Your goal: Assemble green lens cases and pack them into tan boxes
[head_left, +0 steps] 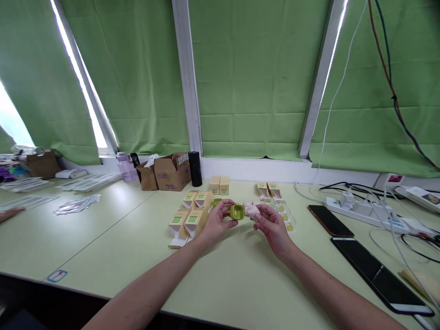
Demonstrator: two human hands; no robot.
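My left hand grips a small olive-green square case, its hollow side facing me. In my right hand, thumb and fingers are closed on a small pale pink rounded piece, held close beside the case above the table. What the pink piece is exactly, I cannot make out. Behind my left hand another green piece partly shows. Several opened cream cartons with green windows stand left of my left hand. A clear plastic tray with yellow spots lies behind my right hand, partly hidden.
Two closed cream cartons and two open ones stand farther back. Brown cardboard boxes and a black bottle are by the wall. Phones and a power strip with cables lie right. Another person's hand shows far left.
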